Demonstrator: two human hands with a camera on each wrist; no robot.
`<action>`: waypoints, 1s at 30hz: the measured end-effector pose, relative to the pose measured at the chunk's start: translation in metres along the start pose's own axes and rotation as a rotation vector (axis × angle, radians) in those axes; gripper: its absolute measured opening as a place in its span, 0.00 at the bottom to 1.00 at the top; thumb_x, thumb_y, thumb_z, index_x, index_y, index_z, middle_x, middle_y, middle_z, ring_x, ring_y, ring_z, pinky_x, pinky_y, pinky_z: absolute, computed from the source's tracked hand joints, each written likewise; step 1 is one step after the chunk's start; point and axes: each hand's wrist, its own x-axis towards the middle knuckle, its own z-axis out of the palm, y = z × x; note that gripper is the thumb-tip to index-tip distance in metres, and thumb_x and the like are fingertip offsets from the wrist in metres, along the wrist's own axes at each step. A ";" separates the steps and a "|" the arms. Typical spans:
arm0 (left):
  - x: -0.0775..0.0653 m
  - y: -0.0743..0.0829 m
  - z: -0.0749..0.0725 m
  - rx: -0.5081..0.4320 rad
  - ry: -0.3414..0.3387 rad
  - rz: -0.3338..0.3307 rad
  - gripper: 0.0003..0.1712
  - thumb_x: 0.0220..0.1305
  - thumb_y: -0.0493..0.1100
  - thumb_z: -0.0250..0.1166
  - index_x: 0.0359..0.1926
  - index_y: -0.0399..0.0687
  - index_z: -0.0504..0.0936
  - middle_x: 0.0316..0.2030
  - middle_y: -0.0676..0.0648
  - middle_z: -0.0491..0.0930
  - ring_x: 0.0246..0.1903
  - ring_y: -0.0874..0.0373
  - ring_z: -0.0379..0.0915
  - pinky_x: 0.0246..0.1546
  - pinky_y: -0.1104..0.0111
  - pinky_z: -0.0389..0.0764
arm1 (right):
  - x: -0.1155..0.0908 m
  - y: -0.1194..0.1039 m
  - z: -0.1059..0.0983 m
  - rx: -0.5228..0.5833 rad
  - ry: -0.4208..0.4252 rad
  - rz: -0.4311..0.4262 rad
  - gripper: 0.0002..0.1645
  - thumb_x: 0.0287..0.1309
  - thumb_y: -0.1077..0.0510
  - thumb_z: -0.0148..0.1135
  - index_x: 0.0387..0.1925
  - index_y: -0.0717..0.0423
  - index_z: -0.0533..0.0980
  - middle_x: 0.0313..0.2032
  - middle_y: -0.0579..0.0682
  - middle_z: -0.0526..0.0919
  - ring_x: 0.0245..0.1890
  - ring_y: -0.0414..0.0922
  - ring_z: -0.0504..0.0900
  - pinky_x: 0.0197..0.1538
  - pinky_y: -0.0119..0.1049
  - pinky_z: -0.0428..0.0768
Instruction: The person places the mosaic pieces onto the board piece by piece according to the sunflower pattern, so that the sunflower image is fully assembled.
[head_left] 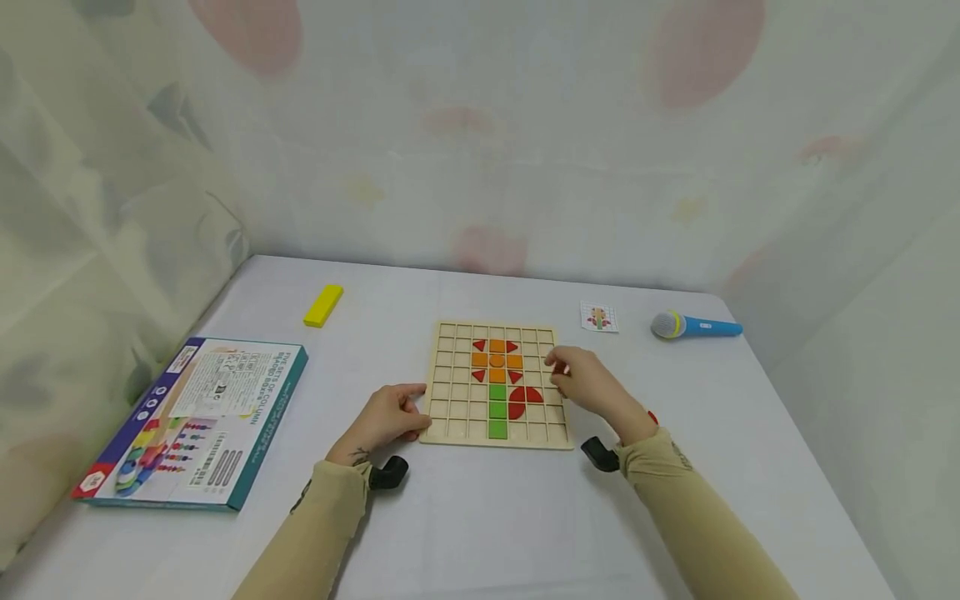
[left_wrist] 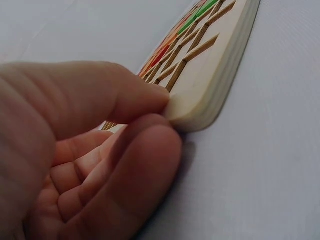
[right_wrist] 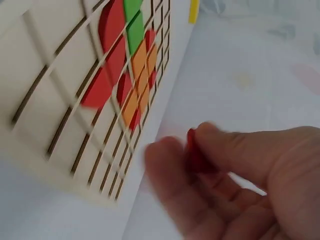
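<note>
A wooden grid board (head_left: 457, 409) lies flat on the table, with orange squares and an orange disc (head_left: 497, 361), small red triangles (head_left: 478, 377), a column of green squares (head_left: 497, 409) and red quarter-circle pieces (head_left: 516, 410) set in its cells. My left hand (head_left: 386, 417) holds the board at its left edge; thumb and a finger meet the rounded corner in the left wrist view. Over the board's right edge hovers my right hand (head_left: 588, 383), pinching a small red piece (right_wrist: 197, 156) between thumb and fingers. Its full shape is partly hidden by them.
A small pattern card (head_left: 599, 317) lies behind the board to the right, beside a blue toy microphone (head_left: 701, 326). At the left are a flat printed game box (head_left: 247, 450) and a yellow block (head_left: 323, 306). Patterned curtains (head_left: 480, 150) hang behind the table.
</note>
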 end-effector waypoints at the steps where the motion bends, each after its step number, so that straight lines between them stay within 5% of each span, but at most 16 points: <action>1: 0.000 0.000 0.000 0.000 0.000 0.001 0.38 0.47 0.38 0.70 0.62 0.40 0.70 0.18 0.48 0.76 0.15 0.60 0.70 0.19 0.70 0.71 | 0.005 -0.006 0.004 0.020 0.019 -0.018 0.13 0.57 0.66 0.58 0.45 0.63 0.74 0.34 0.54 0.76 0.27 0.44 0.75 0.29 0.33 0.74; 6: 0.000 -0.001 0.000 -0.006 0.002 0.008 0.38 0.47 0.38 0.70 0.62 0.41 0.70 0.19 0.48 0.76 0.15 0.60 0.70 0.19 0.70 0.72 | 0.028 -0.027 0.032 0.025 0.105 -0.094 0.14 0.49 0.60 0.68 0.40 0.57 0.79 0.31 0.48 0.79 0.31 0.43 0.74 0.35 0.34 0.74; 12: 0.000 -0.001 0.000 -0.011 -0.005 0.008 0.38 0.47 0.37 0.70 0.62 0.40 0.69 0.18 0.48 0.76 0.15 0.59 0.70 0.19 0.70 0.72 | 0.047 -0.040 0.060 0.069 0.047 -0.097 0.05 0.52 0.61 0.65 0.33 0.55 0.80 0.32 0.47 0.82 0.33 0.41 0.76 0.37 0.33 0.75; 20: 0.000 -0.002 0.000 -0.014 -0.008 0.002 0.38 0.47 0.37 0.69 0.62 0.41 0.69 0.18 0.47 0.76 0.15 0.60 0.70 0.20 0.70 0.72 | 0.053 -0.048 0.076 -0.071 -0.066 -0.085 0.04 0.53 0.64 0.63 0.34 0.56 0.79 0.33 0.48 0.81 0.33 0.42 0.76 0.38 0.34 0.75; 30: 0.001 -0.002 0.000 -0.002 -0.009 0.004 0.38 0.47 0.37 0.69 0.62 0.41 0.69 0.18 0.48 0.76 0.15 0.60 0.70 0.20 0.70 0.72 | 0.052 -0.053 0.082 -0.275 -0.028 -0.075 0.04 0.55 0.58 0.62 0.32 0.53 0.81 0.33 0.46 0.82 0.33 0.41 0.77 0.36 0.35 0.75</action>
